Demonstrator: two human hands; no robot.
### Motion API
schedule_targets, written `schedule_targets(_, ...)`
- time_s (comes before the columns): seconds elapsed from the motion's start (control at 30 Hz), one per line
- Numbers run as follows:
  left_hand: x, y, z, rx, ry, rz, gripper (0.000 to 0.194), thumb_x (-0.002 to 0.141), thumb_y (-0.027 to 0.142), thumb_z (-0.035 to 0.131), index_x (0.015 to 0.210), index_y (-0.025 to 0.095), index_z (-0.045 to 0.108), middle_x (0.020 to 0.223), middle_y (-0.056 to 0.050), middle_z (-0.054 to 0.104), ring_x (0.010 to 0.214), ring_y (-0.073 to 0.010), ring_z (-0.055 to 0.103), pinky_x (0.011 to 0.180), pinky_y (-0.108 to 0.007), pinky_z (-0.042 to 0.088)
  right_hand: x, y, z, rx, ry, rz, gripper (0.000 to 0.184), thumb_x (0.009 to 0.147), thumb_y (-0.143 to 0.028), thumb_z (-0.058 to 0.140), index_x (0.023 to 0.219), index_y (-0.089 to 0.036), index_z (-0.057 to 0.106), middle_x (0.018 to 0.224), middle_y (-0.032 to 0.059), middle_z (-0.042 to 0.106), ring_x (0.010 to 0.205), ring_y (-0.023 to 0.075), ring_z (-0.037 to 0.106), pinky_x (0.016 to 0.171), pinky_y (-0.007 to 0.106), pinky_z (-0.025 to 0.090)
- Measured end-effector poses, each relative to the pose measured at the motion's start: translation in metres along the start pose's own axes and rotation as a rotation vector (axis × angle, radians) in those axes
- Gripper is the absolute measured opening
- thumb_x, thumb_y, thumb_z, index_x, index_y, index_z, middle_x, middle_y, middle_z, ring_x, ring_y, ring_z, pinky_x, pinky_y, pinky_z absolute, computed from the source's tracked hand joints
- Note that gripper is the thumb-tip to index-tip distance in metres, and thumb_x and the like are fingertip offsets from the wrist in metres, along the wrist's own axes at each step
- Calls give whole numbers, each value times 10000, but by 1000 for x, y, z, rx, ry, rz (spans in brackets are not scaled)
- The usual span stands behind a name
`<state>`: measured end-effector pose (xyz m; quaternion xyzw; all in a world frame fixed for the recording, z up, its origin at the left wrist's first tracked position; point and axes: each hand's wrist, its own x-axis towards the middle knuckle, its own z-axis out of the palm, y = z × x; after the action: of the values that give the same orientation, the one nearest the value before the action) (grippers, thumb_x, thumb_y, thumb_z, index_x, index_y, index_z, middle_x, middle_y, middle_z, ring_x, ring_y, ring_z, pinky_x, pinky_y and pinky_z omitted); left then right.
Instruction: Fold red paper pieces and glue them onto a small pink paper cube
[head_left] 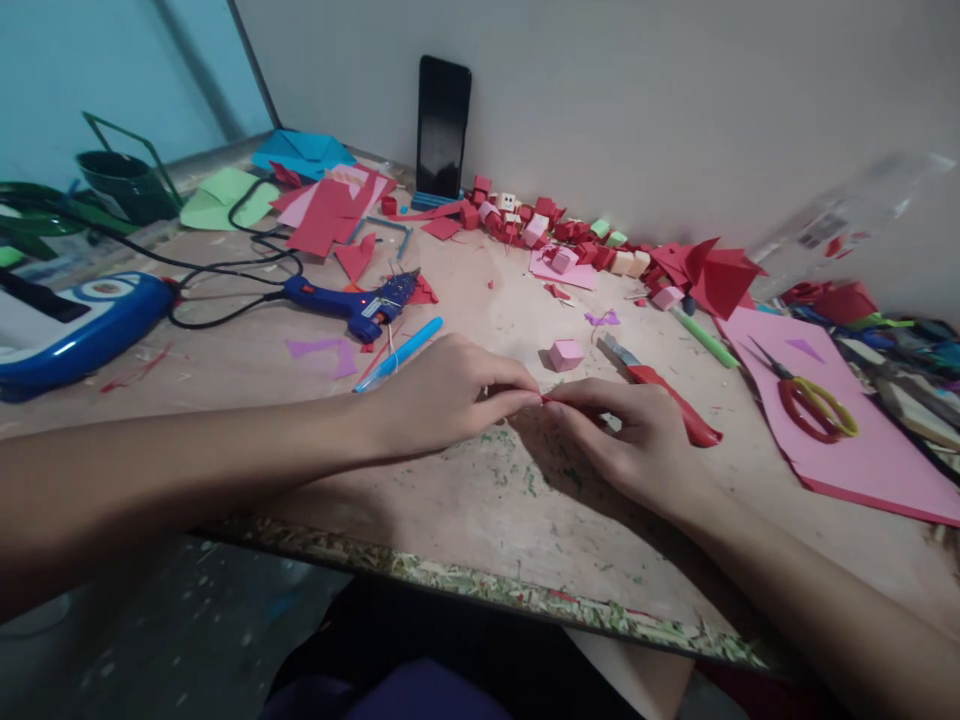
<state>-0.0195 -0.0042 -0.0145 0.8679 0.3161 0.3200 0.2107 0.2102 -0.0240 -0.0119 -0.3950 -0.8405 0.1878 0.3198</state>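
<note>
My left hand [457, 395] and my right hand [637, 435] meet tip to tip low over the table, thumb and forefinger pinched on each. Between them shows a tiny red piece of paper [543, 400], mostly hidden by the fingertips. Just beyond the fingers sits a pink paper cube [566, 354]. A red-handled cutter [675, 400] lies beside my right hand. Behind my left hand are a blue pen [401, 352] and a blue glue gun [356, 300] with a small red light showing.
Paper cubes and scraps line the wall, where a phone [441, 130] stands upright. Scissors [814, 405] rest on pink sheets [855, 450] at the right. A green stick [705, 337] lies near them. Black cords and a blue-and-white iron-like object [90, 325] occupy the left.
</note>
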Motion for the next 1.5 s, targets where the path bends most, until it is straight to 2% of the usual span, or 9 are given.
schedule_targets(0.3, -1, 0, -1, 6, 19, 13, 165, 974, 190, 660, 978, 191, 825, 843, -25, 836, 701, -141, 732, 679, -235, 475, -1, 1, 0, -29, 24, -5, 192, 972, -195, 615, 946, -192, 805, 839, 38, 836, 697, 185, 749, 640, 285, 565)
schedule_targets(0.5, -4, -4, 1, 47, 6, 125, 193, 1002, 204, 619, 1083, 185, 794, 956, -48, 839, 830, -181, 758, 775, -272, 506, -2, 4, -1, -96, 68, -32, 170, 978, -209, 631, 912, -202, 787, 816, 29, 826, 665, 171, 729, 615, 273, 551)
schedule_targets(0.67, -4, 0, -5, 40, -56, 170, 260, 1026, 314, 572, 1081, 156, 770, 894, -67, 806, 798, -196, 726, 761, -293, 498, -3, 5, -2, -100, 93, -69, 147, 986, -195, 645, 911, -207, 770, 806, 18, 815, 658, 156, 719, 627, 261, 543)
schedule_targets(0.77, -3, 3, -9, -80, -100, 139, 283, 1030, 232, 493, 1075, 149, 761, 895, -62, 794, 788, -173, 708, 747, -274, 498, -3, 5, -1, -93, 70, -113, 129, 990, -184, 645, 950, -188, 768, 820, 31, 818, 662, 153, 724, 631, 256, 540)
schedule_targets(0.87, -3, 3, -8, -146, -76, 77, 235, 984, 149, 534, 1027, 150, 766, 841, -32, 778, 715, -136, 670, 694, -246, 476, -3, 4, -1, -88, 50, -183, 126, 994, -170, 634, 978, -170, 759, 806, 41, 818, 635, 148, 720, 606, 251, 528)
schedule_targets(1.13, -2, 2, -1, -300, -6, -23, 109, 931, 165, 700, 965, 183, 803, 859, 6, 812, 755, -115, 711, 725, -206, 497, -2, 5, -1, -79, 71, -257, 99, 990, -169, 649, 956, -161, 742, 785, 45, 812, 601, 135, 709, 582, 233, 519)
schedule_targets(1.5, -1, 4, -3, -300, 29, -29, 118, 923, 166, 717, 915, 203, 829, 858, 5, 833, 785, -133, 754, 805, -219, 540, -2, 1, 2, -91, 106, -242, 106, 976, -158, 663, 902, -144, 737, 732, 43, 788, 581, 122, 689, 578, 215, 519)
